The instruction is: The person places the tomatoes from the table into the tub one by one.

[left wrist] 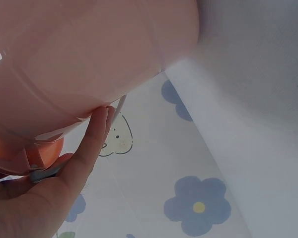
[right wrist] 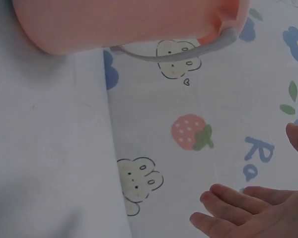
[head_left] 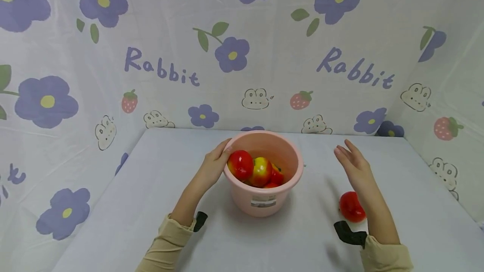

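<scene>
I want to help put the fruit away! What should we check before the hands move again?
1. Left hand steadies the pink bucket: ok, its fingers rest on the rim.
2. Right hand free: ok, open, holding nothing, apart from the bucket.
3. Red fruit on the table within reach: ok, it lies beside the right forearm.
4. Bucket upright: ok.
5. Room left in the bucket: cannot tell, red and yellow fruit already sits inside.

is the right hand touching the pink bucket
No, the right hand hangs open above the table, clear of the pink bucket; only the left hand touches its rim.
</scene>
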A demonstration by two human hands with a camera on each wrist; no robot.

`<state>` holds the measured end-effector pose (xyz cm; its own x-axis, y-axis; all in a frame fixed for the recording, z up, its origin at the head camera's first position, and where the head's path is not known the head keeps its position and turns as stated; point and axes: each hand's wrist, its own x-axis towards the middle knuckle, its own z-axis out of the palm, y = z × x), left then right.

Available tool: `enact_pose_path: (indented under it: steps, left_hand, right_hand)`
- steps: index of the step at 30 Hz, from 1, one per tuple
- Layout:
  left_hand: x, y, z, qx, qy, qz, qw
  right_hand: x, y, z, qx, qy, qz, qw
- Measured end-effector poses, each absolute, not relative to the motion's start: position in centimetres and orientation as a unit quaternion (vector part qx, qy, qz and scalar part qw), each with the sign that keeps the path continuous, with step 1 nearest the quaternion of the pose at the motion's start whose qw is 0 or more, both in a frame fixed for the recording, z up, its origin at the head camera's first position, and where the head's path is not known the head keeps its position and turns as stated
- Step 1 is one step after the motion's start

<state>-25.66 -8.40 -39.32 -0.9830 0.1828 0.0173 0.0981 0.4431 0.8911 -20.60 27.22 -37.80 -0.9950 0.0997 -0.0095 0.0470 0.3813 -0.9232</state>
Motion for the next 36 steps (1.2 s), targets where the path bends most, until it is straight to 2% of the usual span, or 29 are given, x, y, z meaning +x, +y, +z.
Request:
enact_pose_path:
  steps: [16,27,36]
  left_hand:
    - [-25.7,-8.3,-39.4,0.087,0.847,0.523,0.042]
    - [-25.6,-8.3,-39.2,0.084,0.847,0.523,0.045]
    - [-25.7,-8.3,-39.3,0.085,0.847,0.522,0.045]
  right_hand:
    - [-18.3,30.9,-41.3,-0.108,-0.849,0.517,-0.012]
    - [-18.4,32.1,-44.3,-0.149,-0.855,0.491,-0.075]
    - [-18.5,32.2,-45.1,-0.158,-0.857,0.484,-0.078]
